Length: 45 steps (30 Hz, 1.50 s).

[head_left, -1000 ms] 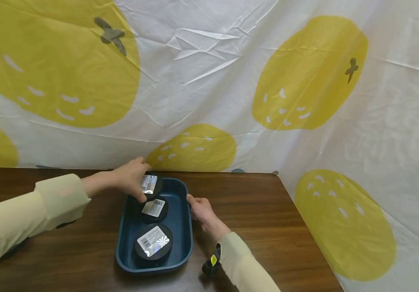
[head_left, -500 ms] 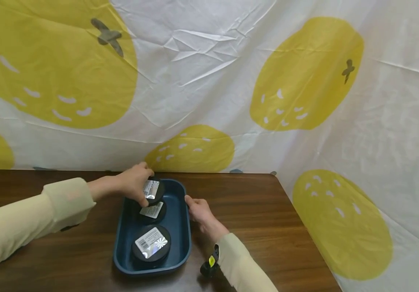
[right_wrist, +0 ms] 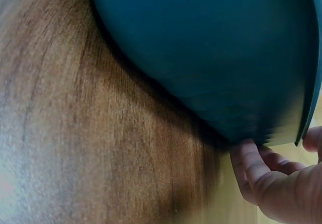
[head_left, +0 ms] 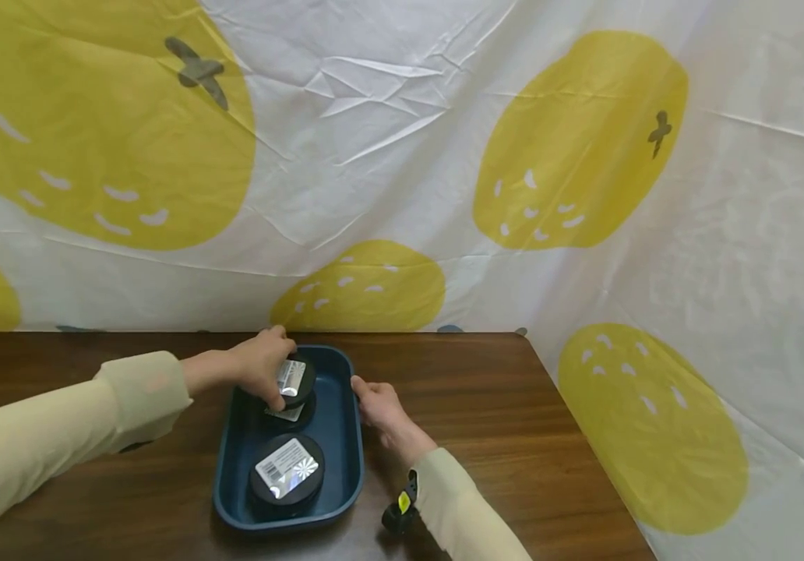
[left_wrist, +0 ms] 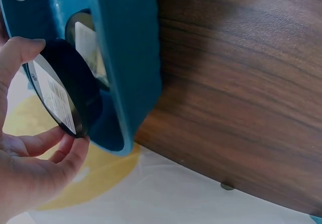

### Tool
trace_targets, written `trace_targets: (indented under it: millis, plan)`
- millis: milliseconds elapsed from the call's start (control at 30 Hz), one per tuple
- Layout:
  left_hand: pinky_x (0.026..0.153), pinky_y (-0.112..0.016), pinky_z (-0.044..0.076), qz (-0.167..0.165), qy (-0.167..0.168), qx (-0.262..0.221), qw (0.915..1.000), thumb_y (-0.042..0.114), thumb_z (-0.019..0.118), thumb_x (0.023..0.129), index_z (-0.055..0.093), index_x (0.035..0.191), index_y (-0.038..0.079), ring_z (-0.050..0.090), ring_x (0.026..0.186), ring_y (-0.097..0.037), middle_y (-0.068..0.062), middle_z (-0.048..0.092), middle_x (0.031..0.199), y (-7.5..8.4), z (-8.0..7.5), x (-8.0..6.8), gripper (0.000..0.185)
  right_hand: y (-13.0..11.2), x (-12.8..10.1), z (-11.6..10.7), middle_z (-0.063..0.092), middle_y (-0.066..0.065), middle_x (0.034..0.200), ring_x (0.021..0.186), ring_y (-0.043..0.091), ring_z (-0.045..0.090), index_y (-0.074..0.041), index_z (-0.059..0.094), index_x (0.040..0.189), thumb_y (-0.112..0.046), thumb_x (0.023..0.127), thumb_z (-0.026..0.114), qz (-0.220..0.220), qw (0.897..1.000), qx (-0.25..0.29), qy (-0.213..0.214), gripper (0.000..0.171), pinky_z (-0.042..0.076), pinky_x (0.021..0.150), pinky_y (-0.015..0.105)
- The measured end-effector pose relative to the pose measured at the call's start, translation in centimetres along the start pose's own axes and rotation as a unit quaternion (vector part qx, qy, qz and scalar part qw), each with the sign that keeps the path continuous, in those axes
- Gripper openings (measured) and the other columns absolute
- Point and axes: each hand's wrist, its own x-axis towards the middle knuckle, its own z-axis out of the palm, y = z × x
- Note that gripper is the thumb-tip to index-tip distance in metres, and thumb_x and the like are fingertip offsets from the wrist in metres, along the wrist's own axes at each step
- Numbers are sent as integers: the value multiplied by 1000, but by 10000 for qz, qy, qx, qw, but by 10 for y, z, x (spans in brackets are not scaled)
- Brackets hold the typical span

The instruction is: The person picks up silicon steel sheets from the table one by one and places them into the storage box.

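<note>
My left hand grips a round black jar with a white and silver label, between thumb and fingers. In the left wrist view this held jar is tilted inside the far end of a deep blue tray. Partly hidden under it in the head view is a second black jar. A third black labelled jar stands in the near end, apparently on something dark. My right hand holds the tray's right side, thumb at the rim and fingers against the outer wall.
The tray stands on a dark brown wooden table. Behind and to the right hangs a white cloth with yellow fruit prints. A black wrist device is strapped by the right cuff.
My left hand has moved toward the front with the held jar, which now covers more of the second jar. The right hand stays on the tray's side. The head view shifted slightly.
</note>
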Motion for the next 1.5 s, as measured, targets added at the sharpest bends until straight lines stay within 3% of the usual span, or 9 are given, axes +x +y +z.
trace_targets:
  millis: [700,1267,1500]
  plan:
    - [70,-37,47,75,-154,210,9996,25,90,47,59,102,-7,49,81,-27,-14,47,90,-1,22,1,71,1,2,0,35,-6,49,49,9,35,-13,49,63,-26,98,49,76,10000,-2,-31,37,31,51,20]
    - [69,-35,47,157,-24,-22,9999,25,91,48,60,103,-10,50,79,-25,-15,49,90,-6,25,0,73,3,4,3,38,-7,50,50,7,38,-12,51,66,-27,98,49,-9,10000,17,42,35,33,53,19]
    - [76,-39,48,324,175,-276,9989,28,90,48,58,105,-14,51,83,-28,-17,50,93,-13,22,-4,77,3,3,1,38,-7,50,49,7,39,-11,53,67,-25,97,50,-15,9999,90,64,33,35,52,18]
